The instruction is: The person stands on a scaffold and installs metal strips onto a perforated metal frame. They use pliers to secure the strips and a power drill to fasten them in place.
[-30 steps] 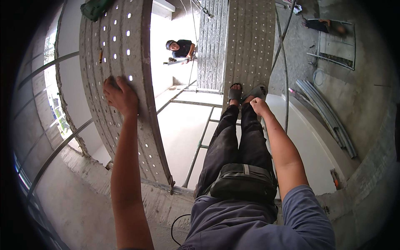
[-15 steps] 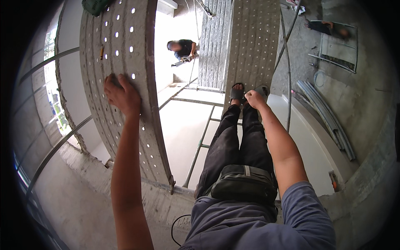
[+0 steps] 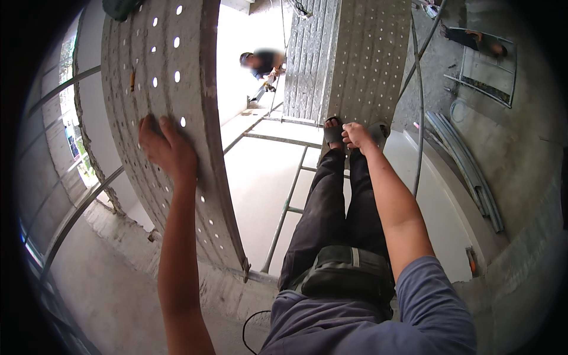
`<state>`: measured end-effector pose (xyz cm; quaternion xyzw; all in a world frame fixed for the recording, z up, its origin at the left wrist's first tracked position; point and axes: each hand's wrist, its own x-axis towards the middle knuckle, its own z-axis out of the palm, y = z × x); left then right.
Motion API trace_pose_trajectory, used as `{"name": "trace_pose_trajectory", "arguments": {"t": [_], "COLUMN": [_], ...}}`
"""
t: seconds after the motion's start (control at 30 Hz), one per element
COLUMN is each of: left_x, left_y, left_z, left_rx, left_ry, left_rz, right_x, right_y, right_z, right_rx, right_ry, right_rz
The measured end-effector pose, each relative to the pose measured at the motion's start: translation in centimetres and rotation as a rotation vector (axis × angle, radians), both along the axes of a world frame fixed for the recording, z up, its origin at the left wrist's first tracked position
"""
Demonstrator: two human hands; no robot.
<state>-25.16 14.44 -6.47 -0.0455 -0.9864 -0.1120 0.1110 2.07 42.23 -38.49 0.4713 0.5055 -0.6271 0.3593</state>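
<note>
Left grip (image 3: 167,148) on one plank (image 3: 163,99) — two sandals (image 3: 333,135)

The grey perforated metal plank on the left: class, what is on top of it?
On the grey perforated metal plank are the bare left hand, a thin yellowish stick and a dark green object, partly outside the picture. The surface under the hand cannot be seen.

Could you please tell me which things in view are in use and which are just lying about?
In use:
left perforated plank, under the left hand
plank under the sandalled feet
right hand: curled, any contents unclear

Lying about:
thin orange item on the left plank
grey metal lengths on the floor, right
</note>
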Motion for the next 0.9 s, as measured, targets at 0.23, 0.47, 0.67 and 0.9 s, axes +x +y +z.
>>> {"name": "trace_pose_trajectory", "arguments": {"t": [0.23, 0.47, 0.67, 0.9], "left_x": [0.1, -0.1, -0.2, 0.6], "left_y": [0.4, -0.2, 0.4, -0.4], "left_z": [0.1, 0.3, 0.4, 0.9], "left_rx": [0.029, 0.091, 0.090, 0.044], "left_ry": [-0.034, -0.090, -0.167, -0.203], "left_rz": [-0.075, -0.045, 0.041, 0.079], "right_x": [-6.6, -15.8, -20.6, -21.8], "right_y": [-4.6, -10.6, -14.1, -17.7], "right_z": [-5.4, -10.8, -17.1, -19.8], "right_rx": [-0.214, -0.482, -0.661, -0.900], "right_ry": [-0.118, -0.136, -0.261, -0.200], "right_rz": [-0.268, -0.532, -0.696, -0.704]}}
